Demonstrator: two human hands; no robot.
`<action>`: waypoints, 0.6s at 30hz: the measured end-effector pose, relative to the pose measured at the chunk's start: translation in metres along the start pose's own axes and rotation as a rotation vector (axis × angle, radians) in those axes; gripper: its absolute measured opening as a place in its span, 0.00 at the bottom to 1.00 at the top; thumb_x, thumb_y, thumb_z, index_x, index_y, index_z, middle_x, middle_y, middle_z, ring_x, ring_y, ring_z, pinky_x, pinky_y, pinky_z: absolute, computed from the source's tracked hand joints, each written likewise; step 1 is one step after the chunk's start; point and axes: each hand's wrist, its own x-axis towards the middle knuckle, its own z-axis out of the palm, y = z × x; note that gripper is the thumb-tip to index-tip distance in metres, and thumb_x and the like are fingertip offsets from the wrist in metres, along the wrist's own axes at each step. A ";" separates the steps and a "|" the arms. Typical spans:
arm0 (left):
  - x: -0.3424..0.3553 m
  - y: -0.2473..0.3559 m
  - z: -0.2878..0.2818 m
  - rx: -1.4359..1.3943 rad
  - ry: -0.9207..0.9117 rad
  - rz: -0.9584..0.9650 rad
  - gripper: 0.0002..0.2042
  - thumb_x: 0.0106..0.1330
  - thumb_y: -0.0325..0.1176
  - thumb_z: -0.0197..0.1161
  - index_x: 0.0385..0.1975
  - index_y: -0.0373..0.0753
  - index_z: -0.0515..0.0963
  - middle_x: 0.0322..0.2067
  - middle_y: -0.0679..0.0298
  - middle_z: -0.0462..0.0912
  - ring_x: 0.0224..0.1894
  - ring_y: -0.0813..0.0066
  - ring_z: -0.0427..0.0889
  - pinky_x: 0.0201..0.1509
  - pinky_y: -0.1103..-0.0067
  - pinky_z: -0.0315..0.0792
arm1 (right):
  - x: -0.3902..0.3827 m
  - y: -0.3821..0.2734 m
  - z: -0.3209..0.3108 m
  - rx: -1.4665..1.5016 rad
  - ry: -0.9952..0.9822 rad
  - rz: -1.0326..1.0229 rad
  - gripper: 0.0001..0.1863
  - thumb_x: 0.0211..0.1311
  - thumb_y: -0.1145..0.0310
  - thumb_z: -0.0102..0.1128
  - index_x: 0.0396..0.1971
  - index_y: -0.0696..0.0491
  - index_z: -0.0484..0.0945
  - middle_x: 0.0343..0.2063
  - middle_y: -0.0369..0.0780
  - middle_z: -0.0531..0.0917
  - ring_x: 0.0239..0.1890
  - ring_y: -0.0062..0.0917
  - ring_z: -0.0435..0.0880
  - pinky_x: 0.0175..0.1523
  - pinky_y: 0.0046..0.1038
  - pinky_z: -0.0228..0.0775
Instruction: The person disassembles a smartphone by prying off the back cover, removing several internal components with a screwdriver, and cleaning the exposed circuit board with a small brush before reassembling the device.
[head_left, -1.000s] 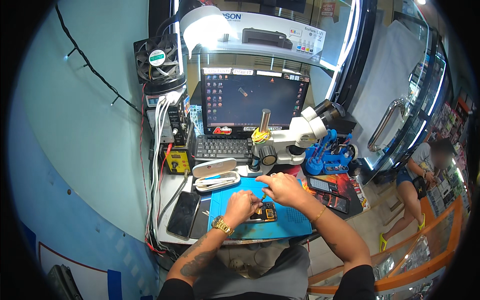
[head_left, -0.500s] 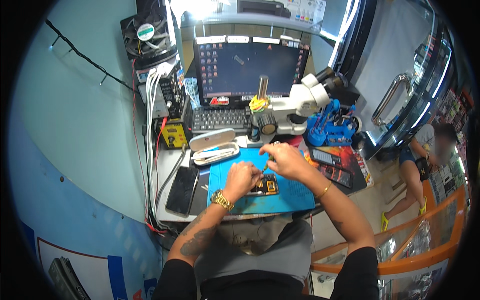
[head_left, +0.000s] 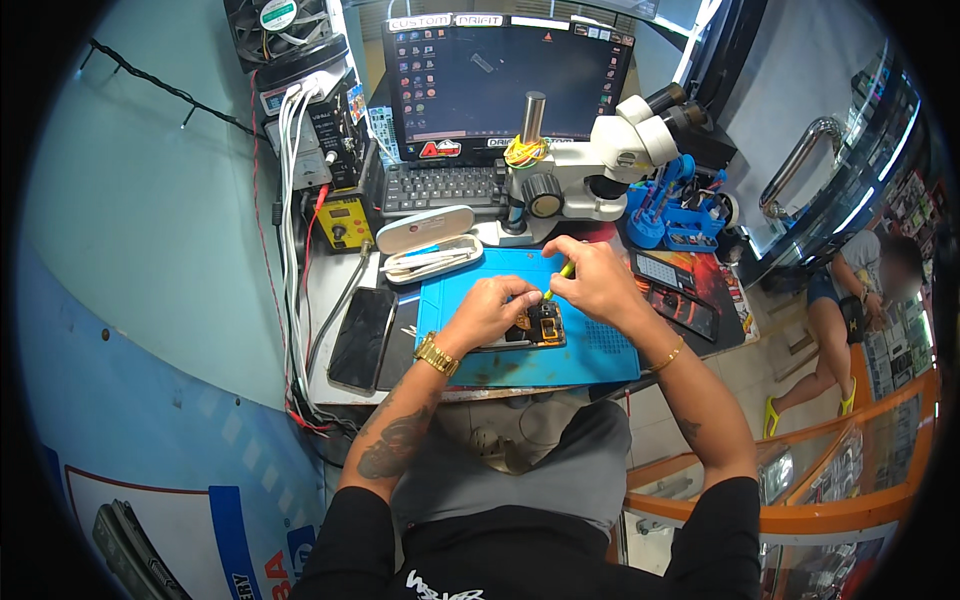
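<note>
An opened phone [head_left: 551, 327], its dark inside and gold-orange parts showing, lies on the blue work mat [head_left: 600, 368]. My right hand [head_left: 600, 285] is closed around a slim yellow-green screwdriver [head_left: 567, 270], tilted with its lower end down at the phone's upper edge. My left hand [head_left: 488, 312] lies over the left part of the phone, fingers curled and thumb reaching toward the screwdriver's lower end. Whatever its fingertips pinch is too small or hidden to make out.
An open case [head_left: 435, 262] with pens stands behind the mat, a dark phone [head_left: 363, 338] left of it. A microscope [head_left: 620, 160] rises behind my hands, before a keyboard [head_left: 440, 187] and monitor [head_left: 500, 85]. Two devices, one a phone [head_left: 685, 312], lie at right, below a blue tool holder [head_left: 690, 215].
My view has tilted, so the bench sits higher in the picture. The screwdriver's yellow-green body now shows more plainly in my right hand. Both hands stay at the opened phone.
</note>
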 end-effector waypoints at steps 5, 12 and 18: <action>0.001 -0.018 0.000 -0.141 0.049 0.026 0.16 0.79 0.35 0.54 0.57 0.33 0.80 0.46 0.53 0.88 0.50 0.65 0.86 0.56 0.71 0.77 | 0.001 0.000 0.006 -0.034 -0.011 -0.031 0.16 0.53 0.67 0.65 0.44 0.53 0.84 0.33 0.50 0.88 0.38 0.46 0.88 0.45 0.44 0.79; -0.001 -0.010 -0.003 -0.096 -0.024 -0.054 0.17 0.79 0.32 0.53 0.62 0.33 0.77 0.51 0.52 0.86 0.55 0.64 0.85 0.60 0.71 0.75 | 0.001 0.007 0.010 -0.024 0.000 -0.076 0.17 0.53 0.69 0.63 0.44 0.57 0.84 0.30 0.51 0.87 0.34 0.41 0.89 0.43 0.38 0.80; -0.004 -0.004 -0.002 -0.174 -0.060 0.058 0.16 0.77 0.33 0.55 0.59 0.33 0.79 0.50 0.48 0.87 0.52 0.58 0.86 0.58 0.69 0.77 | 0.001 0.002 0.009 -0.122 0.019 -0.114 0.14 0.56 0.67 0.64 0.41 0.57 0.85 0.28 0.52 0.87 0.31 0.42 0.89 0.39 0.39 0.80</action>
